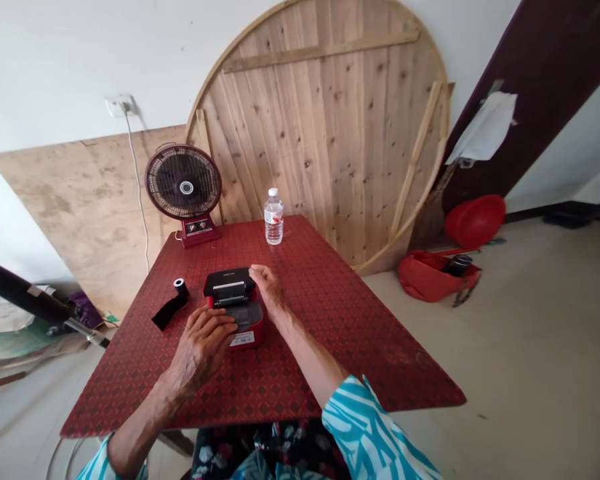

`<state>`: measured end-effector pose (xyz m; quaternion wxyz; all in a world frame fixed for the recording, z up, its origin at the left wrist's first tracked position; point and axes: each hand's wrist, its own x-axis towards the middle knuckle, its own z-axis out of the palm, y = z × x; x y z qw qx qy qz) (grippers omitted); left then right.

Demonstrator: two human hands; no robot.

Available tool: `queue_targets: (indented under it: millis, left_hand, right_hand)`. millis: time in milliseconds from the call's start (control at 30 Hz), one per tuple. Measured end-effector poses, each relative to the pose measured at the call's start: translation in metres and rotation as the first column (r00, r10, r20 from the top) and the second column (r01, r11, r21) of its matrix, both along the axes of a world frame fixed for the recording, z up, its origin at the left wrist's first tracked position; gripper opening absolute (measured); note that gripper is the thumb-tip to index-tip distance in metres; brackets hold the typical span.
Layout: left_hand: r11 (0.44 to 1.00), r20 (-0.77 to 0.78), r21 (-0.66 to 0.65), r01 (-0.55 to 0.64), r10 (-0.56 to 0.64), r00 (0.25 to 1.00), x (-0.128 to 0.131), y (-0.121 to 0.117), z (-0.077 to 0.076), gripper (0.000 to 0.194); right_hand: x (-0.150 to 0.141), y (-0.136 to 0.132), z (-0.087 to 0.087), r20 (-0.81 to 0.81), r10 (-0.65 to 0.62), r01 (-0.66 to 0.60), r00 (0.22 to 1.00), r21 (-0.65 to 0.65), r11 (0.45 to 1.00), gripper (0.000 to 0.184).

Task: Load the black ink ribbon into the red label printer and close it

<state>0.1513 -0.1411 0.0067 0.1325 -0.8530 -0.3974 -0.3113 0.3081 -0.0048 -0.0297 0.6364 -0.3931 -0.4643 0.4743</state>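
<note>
A small red and black printer (253,315) sits on the table with its black lid (227,277) raised and tipped back, a roller showing on the lid's inner side. My left hand (207,337) rests over the printer's left side, fingers stretched out across the open compartment; its fingertips partly cover the inside. At the lid's right corner, my right hand (270,292) has its thumb and fingers closed on the edge. Left of the printer stands a small roll of black strip (181,287) with a white core, its loose end trailing toward me.
The red patterned table (330,360) holds a water bottle (274,219) and a dark red fan (184,190) at its far end. A large round wooden board (325,127) leans on the wall behind. On the floor at right lie a red bag (423,279) and a red basin (475,221).
</note>
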Motion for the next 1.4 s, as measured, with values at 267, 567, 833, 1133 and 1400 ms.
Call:
queue_targets:
  millis: [267,567,833,1133,1400]
  left_hand:
    - [0.982,0.309,-0.184,-0.039,0.095,0.946,-0.019,0.005,0.001,0.022]
    - [0.661,0.689,-0.714,0.233,0.602,0.403,-0.033,0.056,-0.007,0.060]
    - [0.619,0.740,-0.661,0.425,0.631,0.232,-0.028,0.060,-0.018,0.065]
    - [0.571,0.734,-0.611,0.549,0.668,0.123,-0.021,0.037,-0.017,0.063]
    - [0.514,0.685,-0.671,0.534,0.705,0.184,-0.026,0.032,-0.013,0.068]
  right_hand:
    - [-0.001,-0.031,-0.012,-0.235,0.127,-0.155,0.964,-0.104,0.982,0.039]
    - [0.001,-0.031,-0.017,-0.174,0.141,-0.162,0.974,-0.114,0.980,0.042]
    - [0.000,-0.033,-0.017,-0.225,0.141,-0.161,0.964,-0.069,0.985,0.042]
    - [-0.005,-0.035,-0.031,-0.267,0.055,-0.084,0.962,-0.098,0.992,0.043]
    - [-0.012,-0.036,-0.051,-0.333,0.026,-0.097,0.943,-0.197,0.976,0.044]
